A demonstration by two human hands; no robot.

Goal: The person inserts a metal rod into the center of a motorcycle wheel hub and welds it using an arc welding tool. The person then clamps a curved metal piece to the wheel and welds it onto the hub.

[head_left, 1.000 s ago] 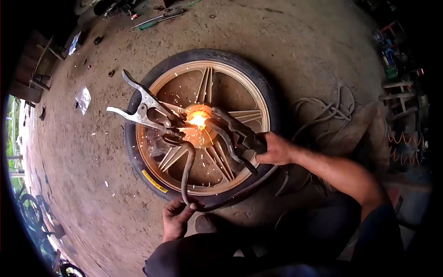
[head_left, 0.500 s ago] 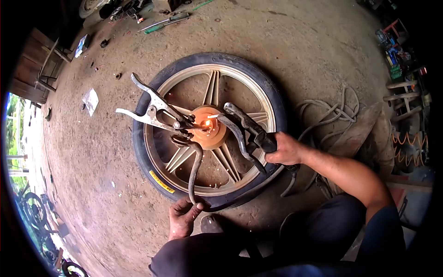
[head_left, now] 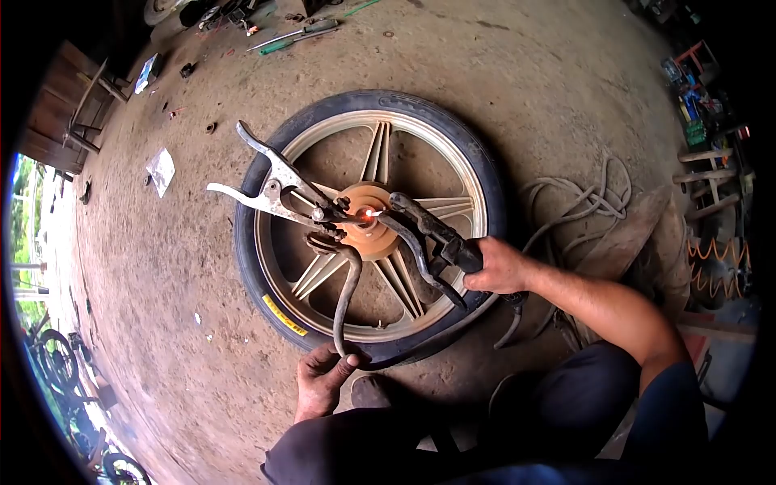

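A spoked motorcycle wheel [head_left: 482, 182] with its tyre lies flat on the floor. My right hand [head_left: 499, 265] grips the dark handle of a welding electrode holder [head_left: 436, 230]. A curved grey bar [head_left: 416, 242] runs beside the holder, its pale tip at the glowing orange-red spot [head_left: 369, 214] in the hub [head_left: 368, 246]. A metal earth clamp [head_left: 279, 182] reaches over the hub from the left, its jaws near the glow; what they bite on is hard to make out. My left hand [head_left: 323, 380] pinches the clamp's thick cable [head_left: 347, 299] near the tyre's lower edge.
Coiled grey cable [head_left: 578, 198] and a brownish sheet [head_left: 630, 234] lie right of the wheel. Screwdrivers [head_left: 295, 36] are on the floor at the top. A clear plastic bag [head_left: 161, 171] and a wooden stool [head_left: 89, 105] are at left.
The bright glow and flying sparks at the hub have shrunk to a small red spot. Both hands keep their grips almost in place; the view has shifted slightly.
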